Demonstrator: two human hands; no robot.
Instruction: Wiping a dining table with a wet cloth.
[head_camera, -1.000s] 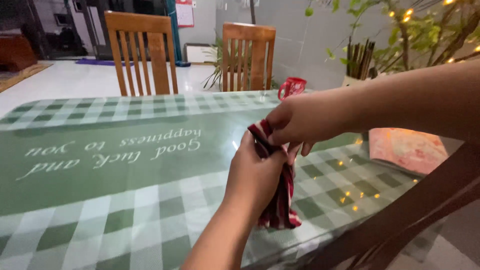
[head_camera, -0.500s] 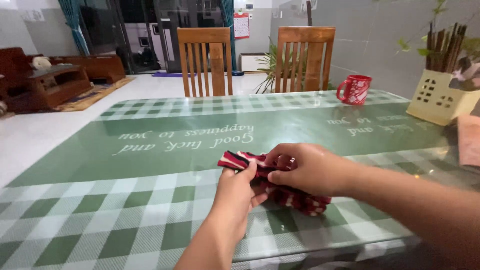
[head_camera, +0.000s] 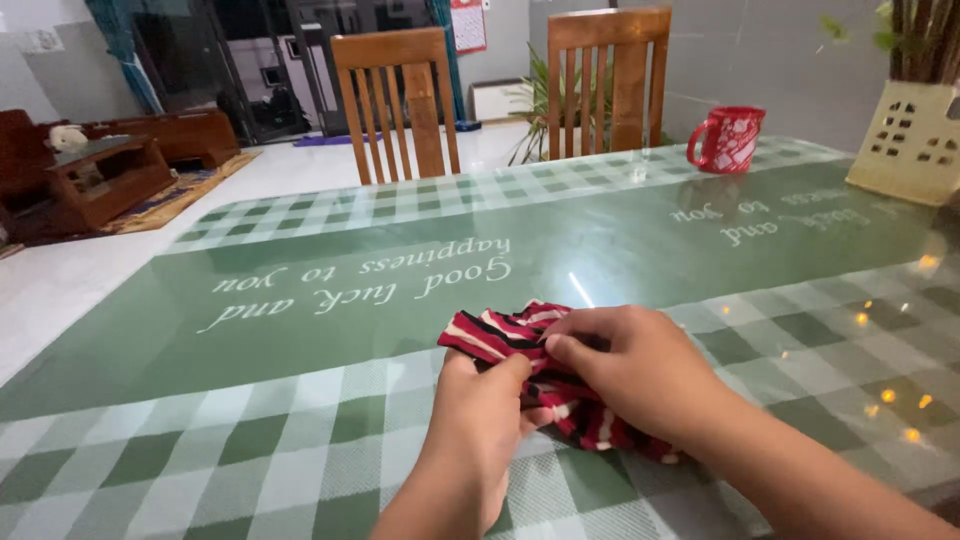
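A red cloth with black and white stripes (head_camera: 500, 333) lies bunched on the green checked table (head_camera: 250, 440). My left hand (head_camera: 480, 420) pinches its near edge between thumb and fingers. My right hand (head_camera: 625, 370) rests over the cloth's right part and grips a fold beside the left thumb. Part of the cloth sticks out below the right hand; the rest under both hands is hidden.
A red mug (head_camera: 730, 140) stands at the far right of the table, a cream holder with holes (head_camera: 910, 150) beyond it. Two wooden chairs (head_camera: 395, 100) stand at the far side. A low wooden bench is at far left.
The cloth has gone from hanging in the air between my hands down onto the table. Both hands keep hold of it and shifted slightly on its folds.
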